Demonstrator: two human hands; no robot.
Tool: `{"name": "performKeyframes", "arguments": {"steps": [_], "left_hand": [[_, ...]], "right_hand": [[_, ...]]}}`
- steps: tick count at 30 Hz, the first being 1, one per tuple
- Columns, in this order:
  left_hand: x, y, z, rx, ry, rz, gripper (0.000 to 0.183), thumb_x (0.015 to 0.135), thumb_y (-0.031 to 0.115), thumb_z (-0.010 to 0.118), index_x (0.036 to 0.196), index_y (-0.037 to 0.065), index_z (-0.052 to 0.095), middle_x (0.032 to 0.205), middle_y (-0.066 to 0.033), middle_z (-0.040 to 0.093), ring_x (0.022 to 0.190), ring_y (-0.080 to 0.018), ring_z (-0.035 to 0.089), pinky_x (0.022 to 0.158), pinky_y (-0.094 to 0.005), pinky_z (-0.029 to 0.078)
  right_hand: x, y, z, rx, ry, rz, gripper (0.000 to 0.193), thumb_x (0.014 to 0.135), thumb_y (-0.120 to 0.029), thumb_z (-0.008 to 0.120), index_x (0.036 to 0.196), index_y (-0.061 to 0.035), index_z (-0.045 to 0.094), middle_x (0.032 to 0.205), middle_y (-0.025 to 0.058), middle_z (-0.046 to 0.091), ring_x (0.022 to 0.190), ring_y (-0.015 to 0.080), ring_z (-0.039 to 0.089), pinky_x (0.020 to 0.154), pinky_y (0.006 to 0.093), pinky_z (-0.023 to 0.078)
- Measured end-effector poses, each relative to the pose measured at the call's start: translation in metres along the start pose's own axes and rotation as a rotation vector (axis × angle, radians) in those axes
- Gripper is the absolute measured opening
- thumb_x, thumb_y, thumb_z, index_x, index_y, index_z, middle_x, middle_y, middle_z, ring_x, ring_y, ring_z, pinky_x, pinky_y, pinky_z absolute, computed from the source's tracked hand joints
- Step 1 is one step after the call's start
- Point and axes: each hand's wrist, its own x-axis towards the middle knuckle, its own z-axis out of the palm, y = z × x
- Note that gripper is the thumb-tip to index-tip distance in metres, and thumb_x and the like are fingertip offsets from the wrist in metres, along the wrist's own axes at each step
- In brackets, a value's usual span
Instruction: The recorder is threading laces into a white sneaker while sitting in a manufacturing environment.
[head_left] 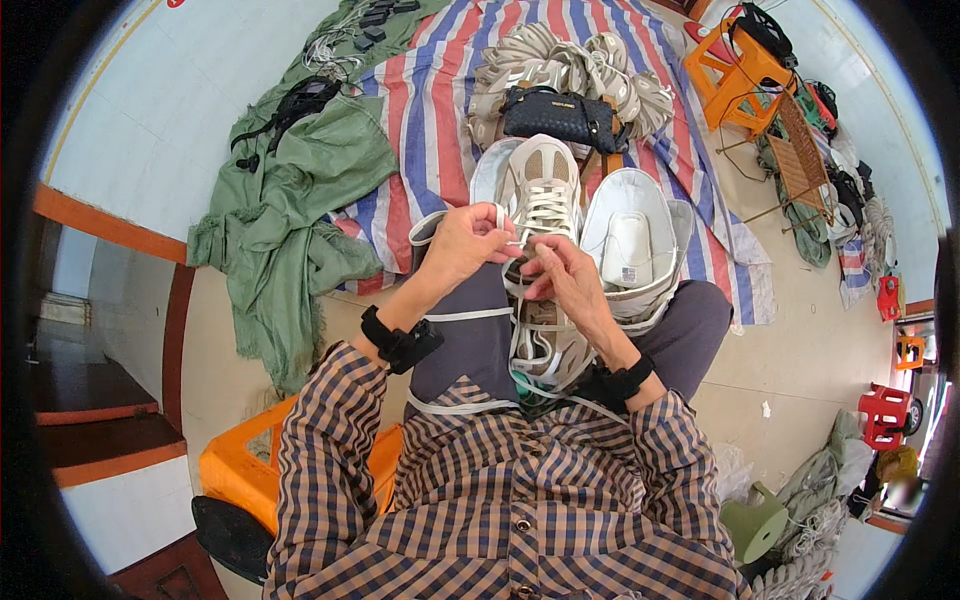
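A beige and white sneaker [548, 170] rests in front of me, toe pointing away, with white laces crossed over its tongue. My left hand [468, 240] is closed at the sneaker's left edge, pinching a white shoelace [512, 243] between thumb and fingertips. Close by on the right, my right hand [568, 277] has its fingers curled together at the lace, over the shoe's opening. Another beige sneaker [548, 345] lies below the hands against my lap, partly covered by them. Loose white lace [465, 407] trails over my left thigh.
White shoe uppers [630, 225] stand nested to the right. Beyond lie a black woven purse [560, 117] and a pile of sneakers [530, 50] on a striped sheet [435, 130]. Green cloth [290, 220] spreads at left. An orange stool [240, 465] is beneath me; another stool [730, 75] stands far right.
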Motion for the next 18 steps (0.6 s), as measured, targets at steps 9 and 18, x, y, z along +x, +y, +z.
{"name": "performKeyframes", "arguments": {"steps": [9,18], "left_hand": [[-0.01,-0.006,0.015,0.118,-0.041,0.024,0.009,0.085,0.002,0.058,0.092,-0.002,0.057,0.085,-0.008,0.064,0.077,-0.0153,0.067,0.065,-0.0242,0.054],[-0.025,0.003,0.023,0.448,-0.026,0.069,0.01,0.081,0.0,0.059,0.091,-0.002,0.057,0.076,-0.0057,0.066,0.076,-0.012,0.067,0.067,-0.0228,0.051]], "right_hand": [[0.003,0.011,-0.004,-0.057,-0.039,-0.024,0.017,0.093,-0.014,0.056,0.1,0.0006,0.061,0.083,0.0048,0.065,0.061,0.0087,0.06,0.057,0.0205,0.051],[0.001,0.018,-0.003,0.081,-0.025,-0.007,0.016,0.09,-0.01,0.057,0.099,0.0035,0.062,0.08,0.0074,0.067,0.058,0.0095,0.061,0.053,0.0203,0.049]]}}
